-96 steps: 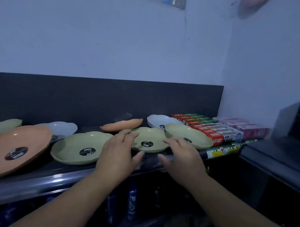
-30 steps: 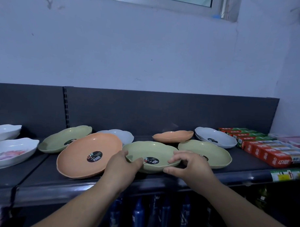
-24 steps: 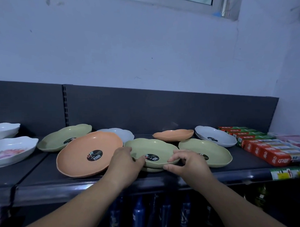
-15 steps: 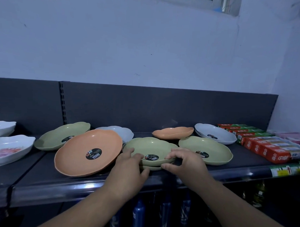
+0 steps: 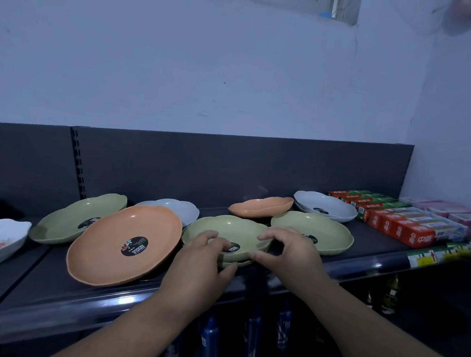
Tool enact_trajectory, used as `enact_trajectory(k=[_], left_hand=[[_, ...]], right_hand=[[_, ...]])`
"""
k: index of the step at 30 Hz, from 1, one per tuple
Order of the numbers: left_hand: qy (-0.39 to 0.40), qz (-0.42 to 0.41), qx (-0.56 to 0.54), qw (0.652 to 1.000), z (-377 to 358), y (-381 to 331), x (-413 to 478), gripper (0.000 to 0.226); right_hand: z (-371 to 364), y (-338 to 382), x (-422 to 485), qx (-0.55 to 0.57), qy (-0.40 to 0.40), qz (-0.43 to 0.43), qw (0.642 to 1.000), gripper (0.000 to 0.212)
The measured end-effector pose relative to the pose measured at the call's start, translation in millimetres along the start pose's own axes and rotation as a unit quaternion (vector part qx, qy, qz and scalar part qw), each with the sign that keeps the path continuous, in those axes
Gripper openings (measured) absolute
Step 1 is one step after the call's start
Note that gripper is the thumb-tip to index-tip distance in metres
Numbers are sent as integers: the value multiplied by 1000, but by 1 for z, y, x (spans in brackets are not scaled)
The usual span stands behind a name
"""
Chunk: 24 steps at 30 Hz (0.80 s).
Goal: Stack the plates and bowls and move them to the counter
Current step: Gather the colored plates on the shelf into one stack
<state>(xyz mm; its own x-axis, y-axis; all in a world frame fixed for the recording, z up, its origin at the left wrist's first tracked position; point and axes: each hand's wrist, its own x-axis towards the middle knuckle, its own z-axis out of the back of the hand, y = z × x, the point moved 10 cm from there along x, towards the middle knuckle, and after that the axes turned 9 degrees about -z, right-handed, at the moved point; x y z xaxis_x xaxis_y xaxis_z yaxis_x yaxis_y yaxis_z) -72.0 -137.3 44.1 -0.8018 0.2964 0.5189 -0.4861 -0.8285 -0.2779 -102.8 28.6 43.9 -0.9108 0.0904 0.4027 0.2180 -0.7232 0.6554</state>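
Since the dishes lie spread in overlapping rows along the dark shelf, the big orange plate at the left, stacking looks barely begun. At the near middle, the top green plate sits on a second green plate. The left hand and right hand each pinch its near rim, probably squaring the pair.

White dish — partly off-frame, left

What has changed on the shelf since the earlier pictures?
The green plate came down onto a second green plate, a stack of two now. The left hand and right hand still hold its rim. The orange plate and the boxes did not move.
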Motion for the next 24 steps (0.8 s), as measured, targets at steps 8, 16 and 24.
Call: enact_trajectory(k=[8, 16, 24], left_hand=[[-6, -15, -20, 1000, -17, -37, 46, 39], [28, -3, 38, 999, -62, -71, 118, 47], [125, 99, 89, 983, -113, -35, 186, 55]], right_hand=[[41, -52, 24, -32, -34, -24, 999, 30], [82, -122, 73, -59, -8, -55, 997, 25], [85, -137, 114, -45, 28, -3, 999, 23]])
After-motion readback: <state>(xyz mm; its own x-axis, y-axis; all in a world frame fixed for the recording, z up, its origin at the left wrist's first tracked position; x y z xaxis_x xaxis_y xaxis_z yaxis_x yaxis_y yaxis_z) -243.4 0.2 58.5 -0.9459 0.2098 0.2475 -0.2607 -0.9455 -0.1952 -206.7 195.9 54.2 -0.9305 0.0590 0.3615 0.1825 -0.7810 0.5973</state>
